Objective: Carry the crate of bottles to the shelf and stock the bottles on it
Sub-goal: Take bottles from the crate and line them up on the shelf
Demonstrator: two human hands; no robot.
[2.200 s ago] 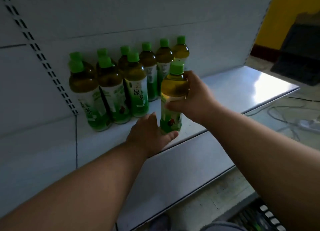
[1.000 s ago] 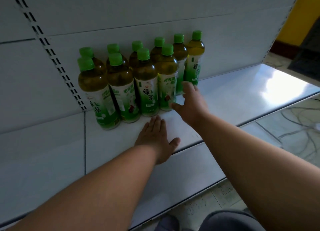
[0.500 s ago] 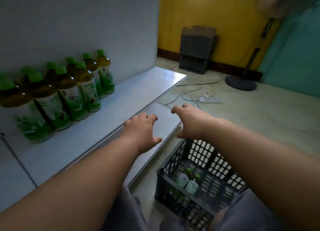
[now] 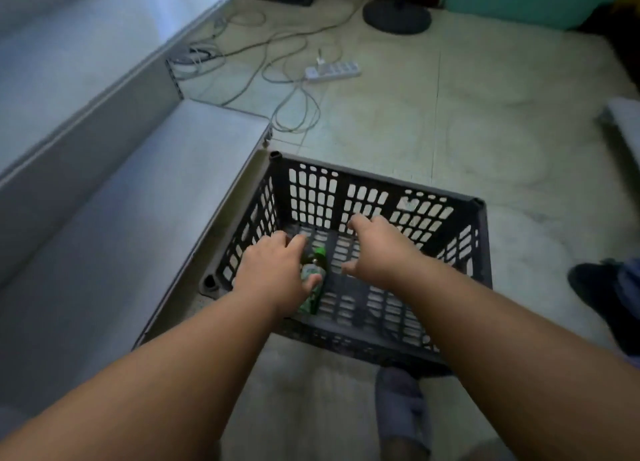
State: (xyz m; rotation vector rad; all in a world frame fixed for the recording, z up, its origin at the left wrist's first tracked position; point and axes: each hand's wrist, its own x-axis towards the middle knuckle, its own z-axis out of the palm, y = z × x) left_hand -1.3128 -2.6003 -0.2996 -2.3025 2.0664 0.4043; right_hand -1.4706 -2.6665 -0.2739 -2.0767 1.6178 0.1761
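Observation:
A black slatted crate (image 4: pixel 377 190) stands on the floor beside the grey shelf unit (image 4: pixel 121 218). One green-capped tea bottle (image 4: pixel 314 270) lies on its side on the crate's bottom, near the left wall. My left hand (image 4: pixel 273 273) is down inside the crate and wrapped around that bottle, thumb across its label. My right hand (image 4: pixel 375 249) hovers over the middle of the crate with fingers spread and nothing in it. The bottles standing on the shelf are out of view.
A white power strip (image 4: pixel 332 71) and loose cables (image 4: pixel 291 90) lie on the floor beyond the crate. A round fan base (image 4: pixel 396 17) stands farther back. My slippered foot (image 4: pixel 403 415) is just below the crate. A dark shoe (image 4: pixel 595 287) shows at the right edge.
My view swung from the shelf down to the crate. Both hands left the shelf and dropped into the crate, and my left hand closed around the lying bottle.

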